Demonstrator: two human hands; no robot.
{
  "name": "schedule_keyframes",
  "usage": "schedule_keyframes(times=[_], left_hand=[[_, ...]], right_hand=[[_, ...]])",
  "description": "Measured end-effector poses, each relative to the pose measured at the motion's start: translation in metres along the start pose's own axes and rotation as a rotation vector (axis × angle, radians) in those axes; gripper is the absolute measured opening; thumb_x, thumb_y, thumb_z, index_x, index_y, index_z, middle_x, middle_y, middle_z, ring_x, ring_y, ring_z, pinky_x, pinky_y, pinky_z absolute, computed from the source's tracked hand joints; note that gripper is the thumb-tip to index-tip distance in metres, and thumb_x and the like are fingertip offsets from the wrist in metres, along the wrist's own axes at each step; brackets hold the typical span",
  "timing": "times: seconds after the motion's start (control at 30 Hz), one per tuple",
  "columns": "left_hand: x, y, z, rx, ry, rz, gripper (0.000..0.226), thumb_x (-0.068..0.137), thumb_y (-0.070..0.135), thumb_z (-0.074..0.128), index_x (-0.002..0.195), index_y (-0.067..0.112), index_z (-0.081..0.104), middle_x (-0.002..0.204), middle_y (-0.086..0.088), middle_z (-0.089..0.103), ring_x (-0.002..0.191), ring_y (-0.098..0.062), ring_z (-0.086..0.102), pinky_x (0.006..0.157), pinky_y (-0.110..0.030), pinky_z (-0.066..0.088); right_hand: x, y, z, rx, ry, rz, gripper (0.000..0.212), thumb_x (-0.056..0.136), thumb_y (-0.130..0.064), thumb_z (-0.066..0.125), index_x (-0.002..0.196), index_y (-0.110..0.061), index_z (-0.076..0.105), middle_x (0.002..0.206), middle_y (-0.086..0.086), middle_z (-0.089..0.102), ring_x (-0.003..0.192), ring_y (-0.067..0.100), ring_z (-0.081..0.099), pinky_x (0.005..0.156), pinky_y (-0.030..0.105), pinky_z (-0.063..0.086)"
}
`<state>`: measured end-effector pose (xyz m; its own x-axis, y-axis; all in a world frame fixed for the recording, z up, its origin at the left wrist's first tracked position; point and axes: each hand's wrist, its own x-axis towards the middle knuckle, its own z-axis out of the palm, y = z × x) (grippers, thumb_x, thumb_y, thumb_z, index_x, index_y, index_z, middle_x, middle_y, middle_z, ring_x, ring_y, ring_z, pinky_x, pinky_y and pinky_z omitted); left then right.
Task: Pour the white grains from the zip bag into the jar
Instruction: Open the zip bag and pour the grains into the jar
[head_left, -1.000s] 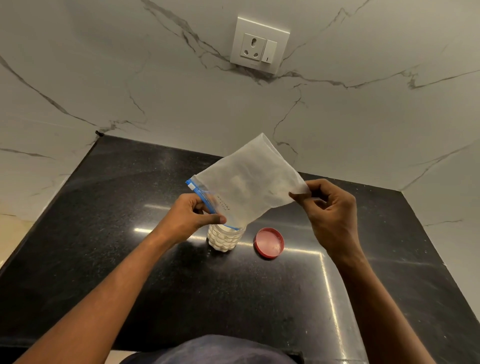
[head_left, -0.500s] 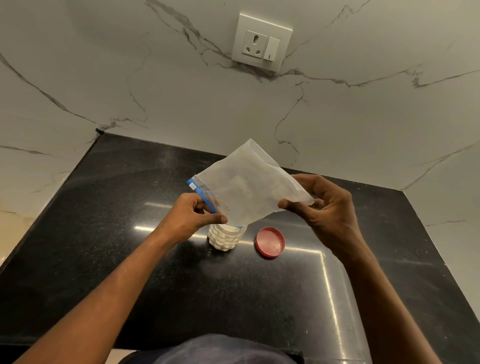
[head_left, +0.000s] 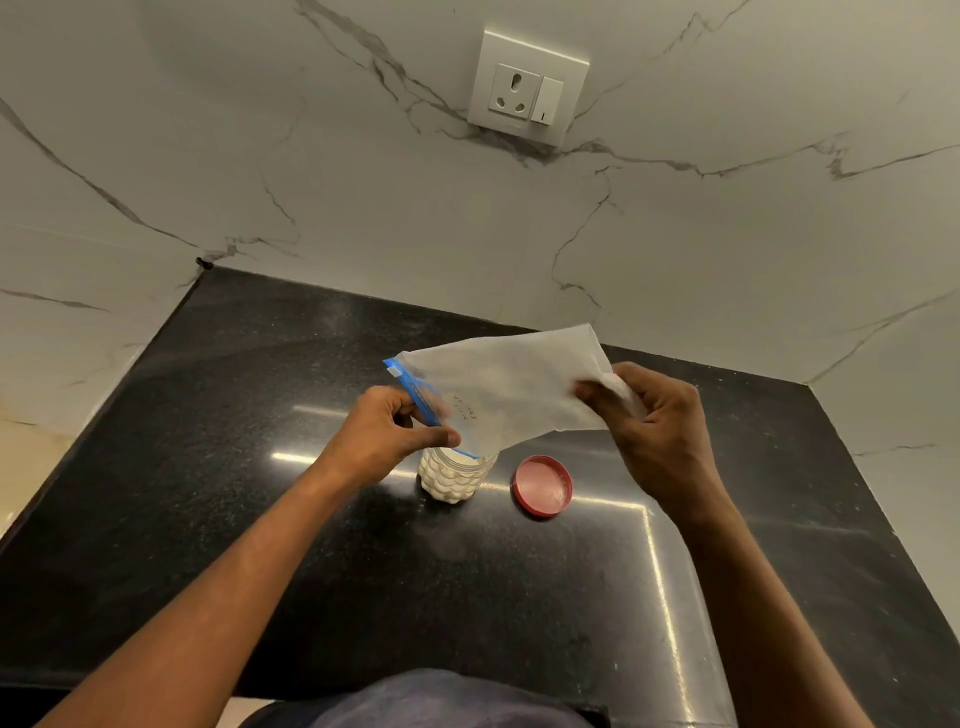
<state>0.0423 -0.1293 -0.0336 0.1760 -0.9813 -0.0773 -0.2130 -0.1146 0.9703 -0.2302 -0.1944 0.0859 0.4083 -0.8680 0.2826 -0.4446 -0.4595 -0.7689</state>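
Observation:
A translucent zip bag with a blue zip strip hangs tilted over a small bumpy clear jar that holds white grains. The bag looks nearly flat and limp. My left hand pinches the blue zip edge just above the jar's mouth. My right hand grips the bag's bottom corner, held higher and to the right. The bag's mouth hides part of the jar's rim.
The jar's red lid lies upside down on the black stone counter just right of the jar. White marble walls close the counter at the back and both sides. A wall socket sits high on the back wall.
My right hand has lowered the bag's bottom end, so the bag now lies flatter over the jar. My left hand has stayed at the jar's mouth.

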Motion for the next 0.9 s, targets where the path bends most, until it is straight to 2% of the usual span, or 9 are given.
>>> schedule_keyframes(times=[0.17, 0.27, 0.37, 0.43, 0.53, 0.63, 0.7, 0.77, 0.9], left_hand=[[-0.0031, 0.0034, -0.0035, 0.016, 0.001, -0.006, 0.03, 0.08, 0.017, 0.09, 0.108, 0.019, 0.079, 0.101, 0.005, 0.082, 0.056, -0.002, 0.057, 0.058, -0.018, 0.054], [-0.0029, 0.0043, -0.0031, -0.029, 0.005, 0.002, 0.029, 0.078, 0.016, 0.091, 0.104, 0.02, 0.08, 0.1, 0.004, 0.083, 0.055, -0.008, 0.052, 0.058, -0.021, 0.053], [-0.0027, 0.0042, -0.0021, 0.0, 0.014, -0.01, 0.027, 0.077, 0.018, 0.092, 0.102, 0.017, 0.081, 0.097, 0.003, 0.083, 0.049, -0.002, 0.05, 0.054, -0.019, 0.05], [-0.004, 0.0037, -0.0027, 0.02, 0.013, -0.024, 0.028, 0.078, 0.02, 0.092, 0.103, 0.019, 0.08, 0.098, 0.002, 0.083, 0.056, -0.008, 0.058, 0.06, -0.026, 0.056], [-0.0049, 0.005, -0.0025, 0.008, 0.008, -0.021, 0.031, 0.078, 0.019, 0.092, 0.106, 0.02, 0.08, 0.101, 0.005, 0.083, 0.058, -0.011, 0.061, 0.066, -0.03, 0.059], [-0.005, 0.0065, -0.0014, 0.007, 0.012, -0.022, 0.03, 0.078, 0.018, 0.091, 0.106, 0.02, 0.079, 0.103, 0.006, 0.082, 0.057, -0.008, 0.058, 0.066, -0.03, 0.059], [-0.0059, 0.0065, -0.0015, 0.004, 0.012, -0.033, 0.031, 0.079, 0.018, 0.091, 0.106, 0.022, 0.078, 0.103, 0.003, 0.082, 0.063, -0.015, 0.061, 0.069, -0.033, 0.059], [-0.0068, 0.0078, -0.0015, 0.003, 0.017, -0.034, 0.03, 0.078, 0.019, 0.091, 0.106, 0.023, 0.078, 0.101, 0.001, 0.082, 0.065, -0.019, 0.062, 0.069, -0.034, 0.06], [-0.0064, 0.0087, 0.0007, 0.007, 0.025, -0.03, 0.029, 0.077, 0.02, 0.092, 0.103, 0.023, 0.078, 0.099, 0.002, 0.082, 0.059, -0.01, 0.063, 0.062, -0.031, 0.059]], right_hand=[[0.0004, -0.0006, -0.0037, -0.03, 0.081, -0.082, 0.017, 0.086, -0.002, 0.078, 0.096, -0.016, 0.076, 0.088, -0.005, 0.075, 0.084, 0.012, 0.074, 0.073, 0.019, 0.061], [0.0023, -0.0011, -0.0017, -0.056, 0.075, -0.086, 0.005, 0.094, -0.01, 0.075, 0.091, -0.014, 0.075, 0.073, -0.007, 0.069, 0.062, 0.008, 0.065, 0.054, 0.015, 0.048], [0.0003, -0.0036, 0.0015, -0.062, -0.01, -0.088, 0.009, 0.094, -0.008, 0.073, 0.092, -0.016, 0.075, 0.072, -0.015, 0.067, 0.063, -0.001, 0.065, 0.053, 0.009, 0.047], [-0.0012, -0.0045, -0.0006, -0.055, 0.05, -0.099, 0.012, 0.087, -0.006, 0.078, 0.091, -0.017, 0.074, 0.079, -0.012, 0.071, 0.071, 0.005, 0.07, 0.06, 0.014, 0.056], [0.0007, -0.0022, -0.0022, -0.103, 0.113, -0.075, 0.008, 0.091, -0.014, 0.075, 0.084, -0.015, 0.072, 0.071, -0.002, 0.069, 0.06, 0.016, 0.063, 0.052, 0.029, 0.054], [-0.0006, -0.0021, 0.0005, -0.118, 0.023, -0.094, 0.01, 0.094, -0.006, 0.071, 0.09, -0.016, 0.072, 0.077, -0.009, 0.068, 0.066, 0.004, 0.066, 0.055, 0.019, 0.053], [-0.0026, 0.0002, -0.0015, -0.116, 0.071, -0.112, 0.013, 0.089, -0.002, 0.073, 0.096, -0.013, 0.075, 0.086, -0.004, 0.073, 0.079, 0.011, 0.072, 0.067, 0.025, 0.062], [-0.0019, 0.0041, -0.0032, -0.131, 0.14, -0.087, 0.013, 0.09, 0.0, 0.074, 0.097, -0.01, 0.076, 0.084, 0.003, 0.074, 0.074, 0.019, 0.07, 0.064, 0.032, 0.061], [-0.0038, 0.0034, -0.0008, -0.141, 0.075, -0.071, 0.019, 0.091, 0.006, 0.071, 0.102, -0.007, 0.077, 0.087, 0.004, 0.075, 0.075, 0.016, 0.071, 0.062, 0.023, 0.059]])
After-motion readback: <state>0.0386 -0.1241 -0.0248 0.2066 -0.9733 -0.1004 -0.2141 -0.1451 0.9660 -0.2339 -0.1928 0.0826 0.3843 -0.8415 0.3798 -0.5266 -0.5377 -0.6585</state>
